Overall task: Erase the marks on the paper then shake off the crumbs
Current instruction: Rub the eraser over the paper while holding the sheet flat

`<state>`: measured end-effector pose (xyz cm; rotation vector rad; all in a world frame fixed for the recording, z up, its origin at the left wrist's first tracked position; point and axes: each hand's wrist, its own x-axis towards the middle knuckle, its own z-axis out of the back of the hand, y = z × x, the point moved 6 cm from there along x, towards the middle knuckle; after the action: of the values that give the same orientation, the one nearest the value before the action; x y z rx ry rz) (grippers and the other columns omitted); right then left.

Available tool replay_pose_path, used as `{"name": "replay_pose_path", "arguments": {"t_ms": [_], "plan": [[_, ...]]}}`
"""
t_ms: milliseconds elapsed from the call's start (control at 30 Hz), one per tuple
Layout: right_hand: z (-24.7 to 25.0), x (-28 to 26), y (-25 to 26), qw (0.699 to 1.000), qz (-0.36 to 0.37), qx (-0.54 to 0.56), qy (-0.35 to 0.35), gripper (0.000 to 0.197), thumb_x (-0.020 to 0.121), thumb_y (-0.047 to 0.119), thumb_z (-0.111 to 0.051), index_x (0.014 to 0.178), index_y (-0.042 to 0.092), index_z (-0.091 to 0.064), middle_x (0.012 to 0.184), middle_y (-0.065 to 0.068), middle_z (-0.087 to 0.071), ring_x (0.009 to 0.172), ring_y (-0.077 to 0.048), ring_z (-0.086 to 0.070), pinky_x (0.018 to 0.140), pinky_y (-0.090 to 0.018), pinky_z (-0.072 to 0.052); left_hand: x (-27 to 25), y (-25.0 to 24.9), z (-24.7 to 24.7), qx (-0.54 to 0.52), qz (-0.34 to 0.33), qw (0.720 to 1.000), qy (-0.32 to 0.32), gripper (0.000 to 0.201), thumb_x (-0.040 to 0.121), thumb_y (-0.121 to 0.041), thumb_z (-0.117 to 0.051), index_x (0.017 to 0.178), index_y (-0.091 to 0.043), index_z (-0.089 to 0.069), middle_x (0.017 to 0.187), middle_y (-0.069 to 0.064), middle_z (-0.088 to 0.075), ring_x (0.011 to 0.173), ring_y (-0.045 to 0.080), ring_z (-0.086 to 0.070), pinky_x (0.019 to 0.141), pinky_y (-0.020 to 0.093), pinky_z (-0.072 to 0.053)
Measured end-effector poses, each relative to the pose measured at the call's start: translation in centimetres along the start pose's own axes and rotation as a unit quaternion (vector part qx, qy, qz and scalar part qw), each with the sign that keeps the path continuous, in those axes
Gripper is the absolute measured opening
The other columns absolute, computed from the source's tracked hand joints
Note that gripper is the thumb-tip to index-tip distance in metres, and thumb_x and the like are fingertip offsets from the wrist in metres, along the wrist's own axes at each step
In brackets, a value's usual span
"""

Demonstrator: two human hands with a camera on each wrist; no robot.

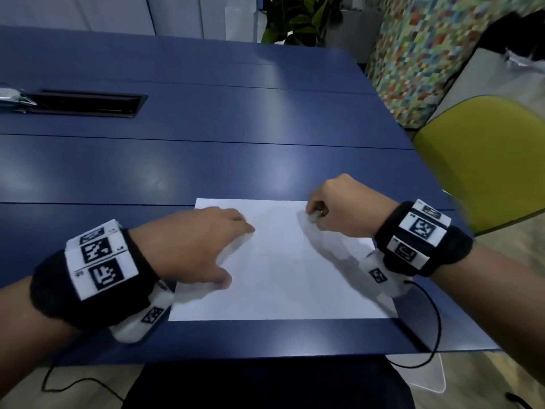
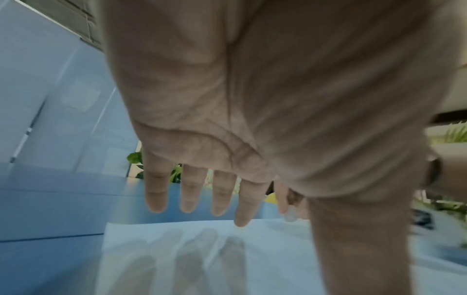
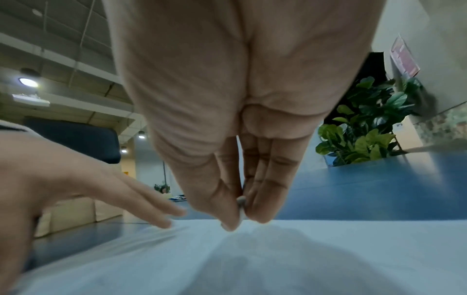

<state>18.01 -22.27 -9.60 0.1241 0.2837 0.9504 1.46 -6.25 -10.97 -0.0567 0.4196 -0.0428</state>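
A white sheet of paper (image 1: 283, 270) lies on the blue table (image 1: 206, 160) near its front edge; only faint traces of marks show on it. My left hand (image 1: 203, 249) lies flat on the sheet's left part with fingers straight, seen from below as the left hand (image 2: 209, 191) just over the paper (image 2: 202, 249). My right hand (image 1: 327, 208) pinches a small white eraser (image 1: 313, 216) at the sheet's far right corner. In the right wrist view the right hand (image 3: 237, 217) holds the eraser (image 3: 241, 207) between thumb and fingers, its tip at the paper (image 3: 278, 259).
A black cable slot (image 1: 85, 103) is set into the table at the far left. A yellow chair (image 1: 483, 160) stands to the right of the table. A green plant (image 1: 298, 19) and a patterned wall are behind. Cables hang off the front edge.
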Motion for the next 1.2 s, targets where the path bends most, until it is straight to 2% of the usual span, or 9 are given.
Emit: {"name": "replay_pose_path", "arguments": {"t_ms": [100, 167, 367, 533, 633, 833, 933, 1033, 1200], "plan": [[-0.4, -0.3, 2.5, 0.999, 0.040, 0.019, 0.007, 0.026, 0.084, 0.013, -0.066, 0.105, 0.020, -0.079, 0.099, 0.005, -0.076, 0.085, -0.012, -0.062, 0.079, -0.031, -0.056, 1.9, 2.2, -1.2, 0.000, 0.012, 0.999, 0.052, 0.125, 0.074, -0.068, -0.080, 0.165, -0.044, 0.002, 0.172, -0.021, 0.016, 0.161, 0.011, 0.007, 0.128, 0.043, -0.021], [-1.5, -0.6, 4.6, 0.997, 0.079, 0.022, 0.014, 0.025, 0.085, 0.014, -0.065, 0.105, 0.022, -0.079, 0.096, 0.007, -0.074, 0.080, -0.010, -0.057, 0.073, -0.024, -0.048, 2.5, 2.7, -1.9, -0.013, 0.005, 0.997, 0.080, 0.131, 0.071, -0.073, -0.080, 0.162, -0.049, 0.011, 0.169, -0.022, 0.024, 0.160, 0.011, 0.012, 0.130, 0.044, -0.014], [-2.9, 0.7, 5.3, 0.996, 0.084, 0.030, 0.007, 0.025, 0.087, 0.013, -0.059, 0.101, 0.020, -0.078, 0.092, 0.004, -0.073, 0.079, -0.015, -0.055, 0.074, -0.031, -0.052, 2.5, 2.4, -2.1, -0.008, 0.008, 0.996, 0.087, 0.131, 0.072, -0.075, -0.079, 0.161, -0.050, 0.014, 0.169, -0.021, 0.024, 0.160, 0.008, 0.008, 0.130, 0.043, -0.016], [-3.4, -0.7, 7.0, 0.988, 0.143, 0.024, 0.042, 0.019, 0.086, 0.020, -0.062, 0.092, 0.025, -0.079, 0.083, 0.009, -0.073, 0.070, -0.009, -0.056, 0.068, -0.023, -0.049, 2.4, 2.1, -1.8, 0.011, 0.010, 0.996, 0.084, 0.130, 0.072, -0.077, -0.077, 0.162, -0.048, 0.014, 0.171, -0.019, 0.022, 0.161, 0.010, 0.004, 0.128, 0.046, -0.021], [-2.9, 0.1, 6.4, 0.990, 0.125, 0.048, 0.039, 0.019, 0.085, 0.017, -0.066, 0.095, 0.023, -0.081, 0.087, 0.009, -0.076, 0.071, -0.007, -0.059, 0.069, -0.019, -0.050, 2.4, 2.2, -1.9, 0.006, 0.012, 0.996, 0.085, 0.131, 0.072, -0.077, -0.077, 0.161, -0.049, 0.015, 0.170, -0.019, 0.023, 0.161, 0.009, 0.005, 0.128, 0.046, -0.019], [-3.3, -0.5, 7.3, 0.989, 0.141, 0.030, 0.034, 0.015, 0.083, 0.018, -0.060, 0.080, 0.018, -0.074, 0.069, 0.003, -0.069, 0.063, -0.017, -0.057, 0.065, -0.030, -0.052, 2.1, 1.8, -1.5, 0.012, 0.013, 0.997, 0.079, 0.129, 0.074, -0.075, -0.077, 0.162, -0.046, 0.014, 0.171, -0.017, 0.022, 0.161, 0.010, 0.005, 0.129, 0.047, -0.018], [-2.9, -0.4, 6.9, 0.990, 0.130, 0.045, 0.041, 0.012, 0.084, 0.020, -0.066, 0.084, 0.020, -0.078, 0.074, 0.006, -0.072, 0.063, -0.011, -0.056, 0.068, -0.030, -0.056, 2.2, 1.9, -1.6, 0.006, 0.014, 0.997, 0.074, 0.130, 0.073, -0.076, -0.076, 0.162, -0.048, 0.014, 0.171, -0.019, 0.023, 0.161, 0.010, 0.006, 0.129, 0.045, -0.017], [-2.4, 0.2, 6.0, 0.993, 0.099, 0.051, 0.026, 0.019, 0.084, 0.016, -0.064, 0.093, 0.019, -0.080, 0.083, 0.005, -0.077, 0.073, -0.014, -0.064, 0.073, -0.032, -0.058, 2.3, 2.1, -1.8, 0.003, 0.013, 0.998, 0.069, 0.130, 0.071, -0.079, -0.075, 0.161, -0.051, 0.015, 0.170, -0.021, 0.023, 0.161, 0.009, 0.007, 0.129, 0.045, -0.017], [-3.0, -0.8, 7.1, 0.991, 0.120, 0.037, 0.044, 0.021, 0.084, 0.017, -0.058, 0.089, 0.022, -0.078, 0.082, 0.004, -0.075, 0.073, -0.016, -0.058, 0.073, -0.032, -0.056, 2.2, 1.8, -1.7, 0.000, 0.011, 0.998, 0.061, 0.129, 0.073, -0.076, -0.076, 0.161, -0.049, 0.015, 0.170, -0.020, 0.024, 0.161, 0.010, 0.008, 0.130, 0.043, -0.013]]}}
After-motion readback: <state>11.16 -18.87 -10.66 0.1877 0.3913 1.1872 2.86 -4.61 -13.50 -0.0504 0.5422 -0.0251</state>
